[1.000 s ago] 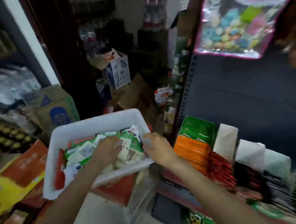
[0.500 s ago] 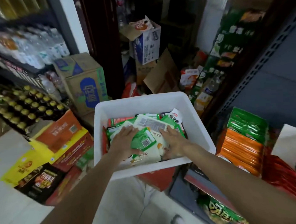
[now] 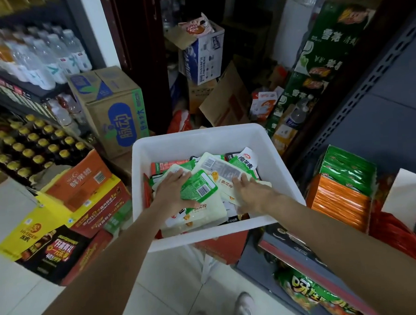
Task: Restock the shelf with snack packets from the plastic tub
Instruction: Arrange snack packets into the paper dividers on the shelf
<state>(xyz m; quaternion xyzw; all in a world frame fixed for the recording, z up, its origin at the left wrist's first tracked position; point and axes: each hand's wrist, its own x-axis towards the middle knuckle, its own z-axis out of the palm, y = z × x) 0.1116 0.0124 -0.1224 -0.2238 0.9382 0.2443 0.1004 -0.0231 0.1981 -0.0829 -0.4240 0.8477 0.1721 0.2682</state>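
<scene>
The left hand [image 3: 174,193] and right hand [image 3: 250,191] lay spread fingers [image 3: 176,178] flat on snack packets [image 3: 217,166] in the tub [image 3: 201,138], gripping nothing. Cartons [image 3: 81,179] crowd the floor [image 3: 161,294] left of the fingers; the shelf [image 3: 400,126] stands right.

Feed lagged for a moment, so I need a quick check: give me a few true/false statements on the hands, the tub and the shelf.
1. Both the left hand and the right hand are inside the white tub. True.
2. The tub is empty. False: it holds many snack packets.
3. The right hand is setting a packet on the shelf. False: it rests on packets in the tub.
4. Green packets and orange packets stand on the shelf at right. True.
</scene>
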